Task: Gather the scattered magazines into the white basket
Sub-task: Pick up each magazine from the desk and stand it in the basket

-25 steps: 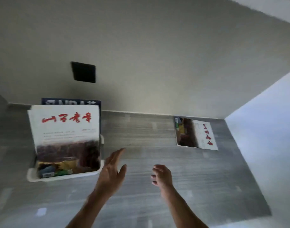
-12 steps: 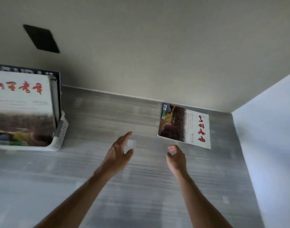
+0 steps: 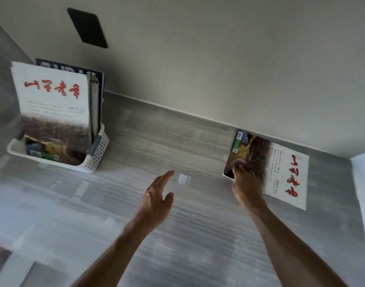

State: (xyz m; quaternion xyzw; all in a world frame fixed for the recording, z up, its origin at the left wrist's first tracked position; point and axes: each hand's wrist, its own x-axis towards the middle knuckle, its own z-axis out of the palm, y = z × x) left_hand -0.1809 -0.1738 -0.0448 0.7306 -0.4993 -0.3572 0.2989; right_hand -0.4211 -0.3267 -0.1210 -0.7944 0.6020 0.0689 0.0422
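Observation:
A white perforated basket (image 3: 98,154) stands at the left on the grey floor, with several magazines upright in it; the front one (image 3: 53,104) is white with red characters. A matching magazine (image 3: 281,168) lies by the wall at the right. My right hand (image 3: 246,183) grips its near left corner, fingers curled over the cover. My left hand (image 3: 156,197) hovers over the floor in the middle, fingers apart, holding nothing.
A dark square plate (image 3: 87,27) is set in the beige wall. A small white patch (image 3: 183,179) marks the floor near my left hand. Something flat (image 3: 3,264), maybe another magazine, shows at the bottom left corner. A pale wall (image 3: 363,193) closes the right side.
My right hand has reached forward and right and closed on the corner of the lying magazine. The view has swung left, bringing the basket back into frame.

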